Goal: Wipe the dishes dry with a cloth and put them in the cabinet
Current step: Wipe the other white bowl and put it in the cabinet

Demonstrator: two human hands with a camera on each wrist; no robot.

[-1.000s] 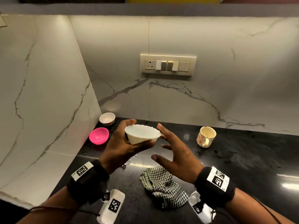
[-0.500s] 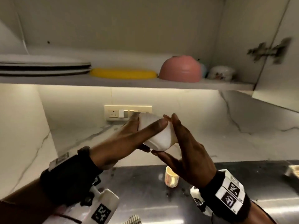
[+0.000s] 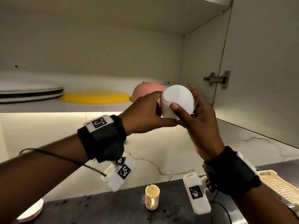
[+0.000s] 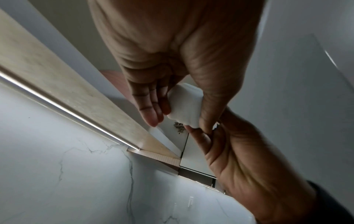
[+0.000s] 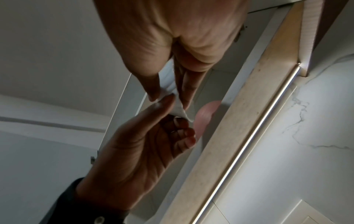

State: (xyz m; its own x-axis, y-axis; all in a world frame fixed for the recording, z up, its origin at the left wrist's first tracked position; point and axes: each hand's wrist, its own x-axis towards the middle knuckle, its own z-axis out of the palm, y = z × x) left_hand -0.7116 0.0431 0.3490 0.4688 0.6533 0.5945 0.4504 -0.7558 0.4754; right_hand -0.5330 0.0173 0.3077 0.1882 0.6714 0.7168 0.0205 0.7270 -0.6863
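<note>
A small white bowl (image 3: 177,97) is upside down in the air in front of the open cabinet's shelf (image 3: 64,108), near its right end. My left hand (image 3: 159,111) grips it from the left, fingers on its side and thumb underneath. From the right, my right hand (image 3: 185,102) holds it with the thumb across the front and the fingers behind. The left wrist view shows the bowl (image 4: 184,106) between my left hand's fingers (image 4: 151,109) and thumb. Only a sliver of the bowl (image 5: 172,98) shows in the right wrist view. The cloth is out of view.
On the shelf lie stacked plates (image 3: 30,92), a yellow plate (image 3: 95,97) and an upturned pink bowl (image 3: 144,91) just behind the hands. The cabinet door (image 3: 262,62) stands open on the right. Below on the dark counter are a mug (image 3: 152,198), a small bowl (image 3: 30,210) and a yellow basket (image 3: 281,186).
Both hands have lifted the white bowl from above the counter up to the cabinet shelf and turned it upside down. The right hand now holds it too. The checked cloth stayed below.
</note>
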